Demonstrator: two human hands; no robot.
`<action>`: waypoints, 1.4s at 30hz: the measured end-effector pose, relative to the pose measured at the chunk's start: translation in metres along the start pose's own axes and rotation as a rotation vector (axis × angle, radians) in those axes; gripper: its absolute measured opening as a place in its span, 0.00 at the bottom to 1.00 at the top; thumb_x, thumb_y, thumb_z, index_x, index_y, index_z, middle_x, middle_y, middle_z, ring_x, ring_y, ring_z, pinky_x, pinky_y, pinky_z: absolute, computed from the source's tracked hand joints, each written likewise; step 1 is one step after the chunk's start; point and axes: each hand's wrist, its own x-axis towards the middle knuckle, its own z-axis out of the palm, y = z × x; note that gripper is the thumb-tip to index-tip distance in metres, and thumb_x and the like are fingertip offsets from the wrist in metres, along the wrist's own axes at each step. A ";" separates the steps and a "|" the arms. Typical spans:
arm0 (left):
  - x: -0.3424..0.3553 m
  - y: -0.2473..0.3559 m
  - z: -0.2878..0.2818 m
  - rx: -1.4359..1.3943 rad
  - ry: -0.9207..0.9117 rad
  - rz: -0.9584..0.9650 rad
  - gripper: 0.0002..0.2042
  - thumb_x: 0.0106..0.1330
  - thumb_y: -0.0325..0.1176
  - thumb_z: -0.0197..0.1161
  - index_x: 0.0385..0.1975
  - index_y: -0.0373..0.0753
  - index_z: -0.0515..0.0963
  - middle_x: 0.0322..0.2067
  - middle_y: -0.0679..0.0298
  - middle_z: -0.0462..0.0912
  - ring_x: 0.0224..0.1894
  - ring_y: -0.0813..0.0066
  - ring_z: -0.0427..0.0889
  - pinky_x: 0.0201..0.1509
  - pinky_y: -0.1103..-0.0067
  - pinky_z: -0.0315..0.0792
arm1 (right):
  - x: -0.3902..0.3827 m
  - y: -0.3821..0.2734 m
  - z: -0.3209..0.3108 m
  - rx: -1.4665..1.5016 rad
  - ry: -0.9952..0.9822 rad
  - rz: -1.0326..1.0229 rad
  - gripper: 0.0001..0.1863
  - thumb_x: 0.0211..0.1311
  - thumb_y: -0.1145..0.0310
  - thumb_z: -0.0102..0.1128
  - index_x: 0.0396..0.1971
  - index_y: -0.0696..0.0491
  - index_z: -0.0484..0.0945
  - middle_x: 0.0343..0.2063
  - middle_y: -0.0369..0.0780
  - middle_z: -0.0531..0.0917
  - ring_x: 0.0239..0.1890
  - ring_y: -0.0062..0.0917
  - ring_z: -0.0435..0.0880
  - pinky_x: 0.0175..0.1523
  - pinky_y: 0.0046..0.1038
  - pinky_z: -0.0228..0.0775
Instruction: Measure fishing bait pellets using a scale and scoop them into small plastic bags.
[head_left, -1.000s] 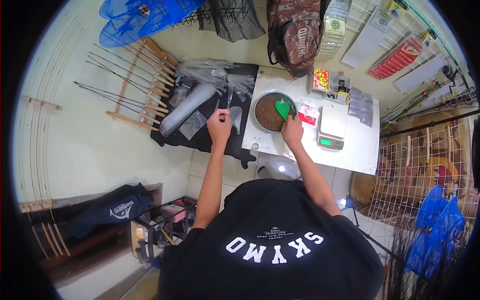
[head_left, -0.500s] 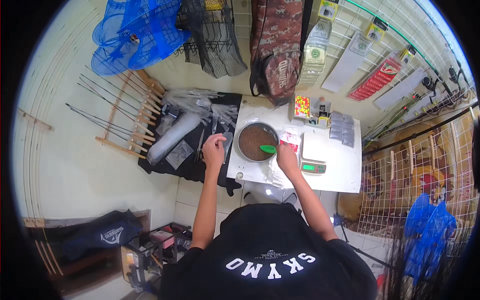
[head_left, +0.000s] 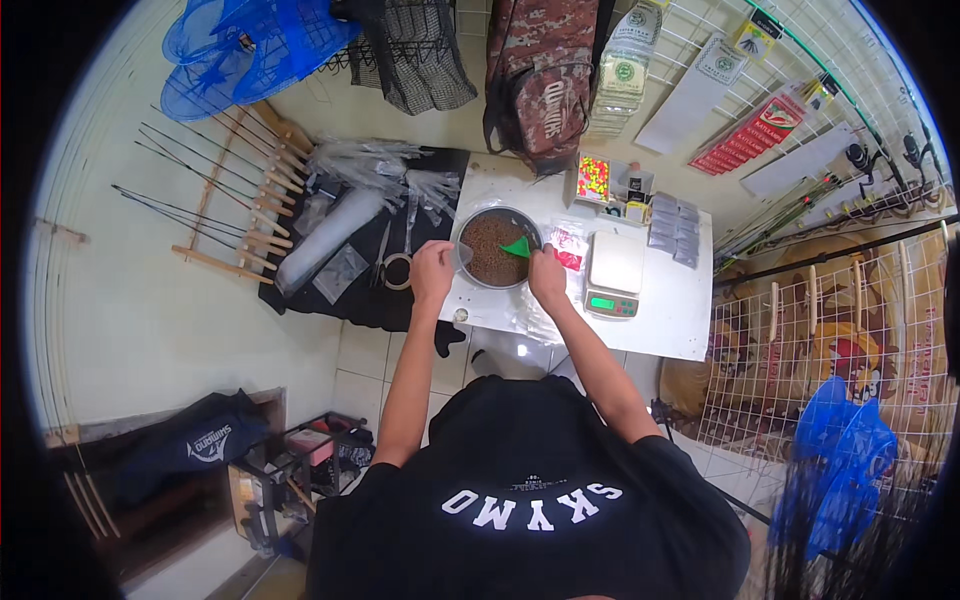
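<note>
A round metal pot [head_left: 536, 229] full of small brown pellets [head_left: 490, 240] stands on the white table in front of me. My right hand [head_left: 546, 275] is closed on a green scoop [head_left: 517, 246], whose blade lies over the pellets at the pot's right side. My left hand [head_left: 433, 270] pinches a small clear plastic bag [head_left: 461, 256] at the pot's left rim. The bag's mouth is too small to make out. Flat clear bags [head_left: 535, 318] lie on the table just below my right hand.
A digital scale [head_left: 614, 262] stands right of the pot, beside a red-and-white printed bag [head_left: 568, 250]. Filled grey packets [head_left: 674, 230] and a box of colourful pellets [head_left: 593, 177] sit farther back. Scissors [head_left: 381, 262], a tape roll [head_left: 397, 272] and a plastic roll [head_left: 330, 237] lie on black cloth.
My left hand has brought the clear bag right up to the pot's rim. The green scoop has tilted upward over the pellets. The whole view has shifted slightly.
</note>
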 end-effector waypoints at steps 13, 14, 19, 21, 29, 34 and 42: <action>-0.005 0.001 0.009 0.000 -0.031 0.075 0.08 0.54 0.21 0.60 0.34 0.34 0.80 0.37 0.57 0.82 0.33 0.62 0.82 0.39 0.74 0.76 | 0.003 0.013 0.032 0.056 0.139 -0.068 0.08 0.56 0.69 0.55 0.29 0.59 0.79 0.37 0.47 0.76 0.44 0.43 0.74 0.46 0.41 0.71; -0.009 0.000 0.005 -0.027 -0.045 0.060 0.09 0.53 0.20 0.60 0.34 0.34 0.80 0.38 0.56 0.81 0.35 0.61 0.82 0.40 0.74 0.76 | -0.001 0.009 0.030 0.088 0.152 -0.052 0.08 0.56 0.70 0.55 0.29 0.59 0.79 0.36 0.47 0.76 0.44 0.43 0.74 0.46 0.41 0.71; -0.015 -0.011 0.014 -0.018 0.010 0.082 0.12 0.53 0.19 0.56 0.37 0.32 0.79 0.41 0.54 0.79 0.45 0.55 0.78 0.50 0.69 0.72 | -0.014 0.011 0.030 0.235 0.244 -0.052 0.07 0.56 0.70 0.56 0.25 0.58 0.80 0.30 0.48 0.75 0.37 0.44 0.75 0.43 0.42 0.68; -0.018 -0.012 0.021 -0.069 0.000 -0.017 0.13 0.53 0.19 0.56 0.38 0.32 0.79 0.42 0.54 0.79 0.45 0.54 0.78 0.50 0.68 0.72 | -0.017 0.016 0.027 0.258 0.253 -0.076 0.07 0.56 0.71 0.56 0.25 0.59 0.79 0.30 0.48 0.75 0.35 0.44 0.75 0.42 0.41 0.68; -0.009 -0.008 0.031 -0.060 0.000 -0.009 0.15 0.53 0.16 0.57 0.43 0.29 0.77 0.43 0.54 0.77 0.33 0.65 0.82 0.37 0.77 0.76 | -0.017 0.017 0.017 0.452 0.322 -0.205 0.04 0.57 0.76 0.56 0.31 0.60 0.76 0.29 0.49 0.72 0.36 0.43 0.72 0.42 0.37 0.64; -0.009 0.004 0.033 -0.151 -0.062 -0.068 0.15 0.53 0.18 0.59 0.42 0.30 0.78 0.45 0.55 0.77 0.32 0.66 0.83 0.41 0.75 0.76 | -0.018 0.026 0.022 0.507 0.363 -0.225 0.05 0.58 0.76 0.56 0.33 0.60 0.77 0.28 0.48 0.73 0.33 0.40 0.73 0.40 0.35 0.65; -0.010 0.004 0.041 -0.158 -0.086 -0.095 0.16 0.48 0.19 0.60 0.39 0.33 0.80 0.43 0.57 0.79 0.32 0.67 0.85 0.38 0.78 0.77 | -0.022 0.033 0.009 0.521 0.394 -0.293 0.06 0.57 0.75 0.58 0.33 0.61 0.78 0.27 0.47 0.75 0.33 0.40 0.74 0.39 0.34 0.66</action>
